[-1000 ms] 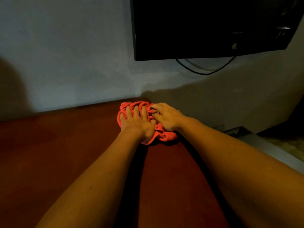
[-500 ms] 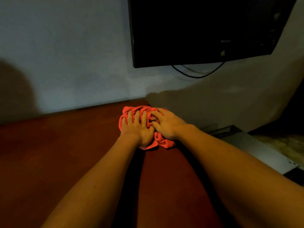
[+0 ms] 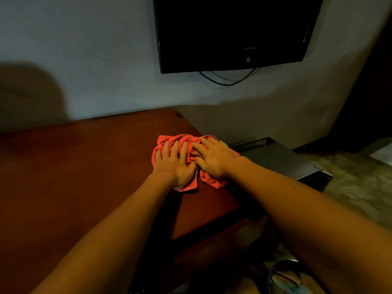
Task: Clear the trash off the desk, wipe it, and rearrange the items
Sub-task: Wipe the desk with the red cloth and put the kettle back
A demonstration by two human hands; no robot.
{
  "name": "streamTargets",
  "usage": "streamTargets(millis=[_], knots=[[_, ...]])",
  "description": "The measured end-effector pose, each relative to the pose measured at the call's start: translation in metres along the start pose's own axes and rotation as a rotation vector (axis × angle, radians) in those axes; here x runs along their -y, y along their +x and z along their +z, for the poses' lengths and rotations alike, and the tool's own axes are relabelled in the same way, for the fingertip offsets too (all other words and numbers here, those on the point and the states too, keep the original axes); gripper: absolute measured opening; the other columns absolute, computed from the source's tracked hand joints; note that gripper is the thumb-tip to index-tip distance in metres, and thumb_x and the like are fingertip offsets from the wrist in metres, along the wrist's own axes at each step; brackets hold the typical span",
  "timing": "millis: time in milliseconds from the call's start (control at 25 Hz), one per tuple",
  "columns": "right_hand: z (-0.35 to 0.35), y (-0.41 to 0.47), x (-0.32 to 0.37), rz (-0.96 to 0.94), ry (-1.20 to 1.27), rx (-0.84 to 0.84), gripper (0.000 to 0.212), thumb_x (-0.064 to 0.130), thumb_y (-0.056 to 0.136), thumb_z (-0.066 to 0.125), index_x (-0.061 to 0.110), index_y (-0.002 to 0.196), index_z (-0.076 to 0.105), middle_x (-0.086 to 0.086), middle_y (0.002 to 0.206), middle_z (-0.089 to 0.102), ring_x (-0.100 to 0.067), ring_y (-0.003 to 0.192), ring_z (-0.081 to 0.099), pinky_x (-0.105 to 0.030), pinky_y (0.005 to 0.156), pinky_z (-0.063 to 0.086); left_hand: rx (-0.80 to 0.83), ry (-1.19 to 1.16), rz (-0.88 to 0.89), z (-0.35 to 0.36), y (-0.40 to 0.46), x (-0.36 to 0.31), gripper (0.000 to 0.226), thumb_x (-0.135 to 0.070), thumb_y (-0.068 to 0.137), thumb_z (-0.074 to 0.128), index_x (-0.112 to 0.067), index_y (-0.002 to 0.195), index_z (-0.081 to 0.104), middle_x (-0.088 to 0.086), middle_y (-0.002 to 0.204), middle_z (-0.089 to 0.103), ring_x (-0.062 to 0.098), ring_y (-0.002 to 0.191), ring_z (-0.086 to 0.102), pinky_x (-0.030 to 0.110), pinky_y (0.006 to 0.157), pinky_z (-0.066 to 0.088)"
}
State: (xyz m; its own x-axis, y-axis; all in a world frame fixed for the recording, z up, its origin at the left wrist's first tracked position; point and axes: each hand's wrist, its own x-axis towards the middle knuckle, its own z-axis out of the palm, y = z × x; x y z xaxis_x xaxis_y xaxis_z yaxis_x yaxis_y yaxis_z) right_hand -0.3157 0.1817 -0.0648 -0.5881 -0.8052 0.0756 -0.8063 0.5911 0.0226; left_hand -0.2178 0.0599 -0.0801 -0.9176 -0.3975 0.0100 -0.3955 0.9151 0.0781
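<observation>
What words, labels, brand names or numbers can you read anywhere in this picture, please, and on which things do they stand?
None can be read.
Television: a small mark on its lower edge, too small and dark to read.
Grey box on the floor beside the desk: tiny light marks near its corner, too small to read.
Red cloth, under both hands: no text.

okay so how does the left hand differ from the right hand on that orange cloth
The left hand lies flat with fingers pointing straight toward the wall; the right hand angles in, fingers pointing left. The left hand sits inboard on the desk; the right hand is at its right edge. Both press the orange cloth.
</observation>
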Motion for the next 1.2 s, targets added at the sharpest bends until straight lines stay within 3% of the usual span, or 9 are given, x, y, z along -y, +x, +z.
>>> streamTargets(millis=[360, 600, 760, 880, 1000, 1120, 1200], knots=[[-0.007, -0.094, 0.044, 0.056, -0.003, 0.033, 0.059, 0.044, 0.1, 0.029, 0.025, 0.155, 0.016, -0.008, 0.163, 0.006, -0.03, 0.149, 0.006, -0.045, 0.12, 0.004, 0.017, -0.015, -0.01, 0.004, -0.094, -0.017, 0.068, -0.056, 0.1, 0.019, -0.028, 0.155, -0.011, 0.003, 0.163, -0.015, 0.03, 0.149, -0.017, 0.048, 0.121, -0.007], [0.003, -0.149, 0.068, 0.086, 0.13, -0.079, 0.056, 0.043, 0.098, 0.035, 0.028, 0.15, 0.027, -0.009, 0.161, 0.016, -0.036, 0.144, 0.021, -0.049, 0.115, 0.019, -0.046, -0.011, 0.049, 0.015, -0.141, -0.013, 0.069, -0.057, 0.099, 0.016, -0.027, 0.156, -0.01, 0.0, 0.163, -0.015, 0.028, 0.15, -0.016, 0.049, 0.121, -0.005], [0.003, -0.187, 0.086, 0.142, 0.117, -0.191, 0.055, 0.043, 0.095, 0.04, 0.025, 0.146, 0.032, -0.011, 0.156, 0.027, -0.04, 0.136, 0.031, -0.049, 0.109, 0.028, -0.035, 0.103, 0.132, 0.026, -0.155, -0.007, 0.086, -0.068, 0.081, -0.01, -0.028, 0.157, -0.003, 0.002, 0.164, -0.014, 0.031, 0.149, -0.018, 0.053, 0.12, -0.004], [0.01, -0.207, 0.097, 0.172, 0.066, -0.263, 0.054, 0.044, 0.093, 0.04, 0.022, 0.142, 0.041, -0.013, 0.145, 0.041, -0.041, 0.124, 0.041, -0.048, 0.097, 0.036, -0.06, 0.039, 0.124, 0.024, -0.17, -0.013, 0.067, -0.056, 0.1, 0.009, -0.025, 0.156, -0.011, 0.0, 0.163, -0.015, 0.029, 0.149, -0.016, 0.047, 0.122, -0.006], [0.01, -0.216, 0.087, 0.144, 0.062, -0.314, 0.059, 0.048, 0.086, 0.025, 0.022, 0.127, 0.058, -0.015, 0.128, 0.056, -0.04, 0.103, 0.056, -0.045, 0.079, 0.047, -0.111, 0.042, 0.162, 0.017, -0.179, -0.02, 0.067, -0.057, 0.097, 0.007, -0.027, 0.156, -0.005, -0.003, 0.164, -0.008, 0.026, 0.151, -0.011, 0.044, 0.122, -0.003], [0.009, -0.214, 0.064, 0.098, 0.045, -0.275, 0.065, 0.046, 0.083, 0.018, 0.018, 0.129, 0.054, -0.02, 0.133, 0.051, -0.04, 0.107, 0.054, -0.047, 0.082, 0.047, -0.101, 0.021, 0.176, 0.018, -0.168, -0.03, 0.059, -0.051, 0.103, 0.016, -0.031, 0.157, 0.0, -0.005, 0.165, -0.004, 0.023, 0.151, -0.008, 0.043, 0.122, -0.001], [0.007, -0.216, 0.057, 0.137, 0.064, -0.21, 0.06, 0.044, 0.082, 0.023, 0.014, 0.121, 0.059, -0.022, 0.123, 0.057, -0.04, 0.102, 0.058, -0.046, 0.075, 0.05, -0.11, 0.004, 0.204, 0.018, -0.162, -0.041, 0.058, -0.049, 0.104, 0.02, -0.033, 0.156, 0.0, -0.006, 0.165, -0.004, 0.022, 0.151, -0.008, 0.044, 0.122, 0.0]])
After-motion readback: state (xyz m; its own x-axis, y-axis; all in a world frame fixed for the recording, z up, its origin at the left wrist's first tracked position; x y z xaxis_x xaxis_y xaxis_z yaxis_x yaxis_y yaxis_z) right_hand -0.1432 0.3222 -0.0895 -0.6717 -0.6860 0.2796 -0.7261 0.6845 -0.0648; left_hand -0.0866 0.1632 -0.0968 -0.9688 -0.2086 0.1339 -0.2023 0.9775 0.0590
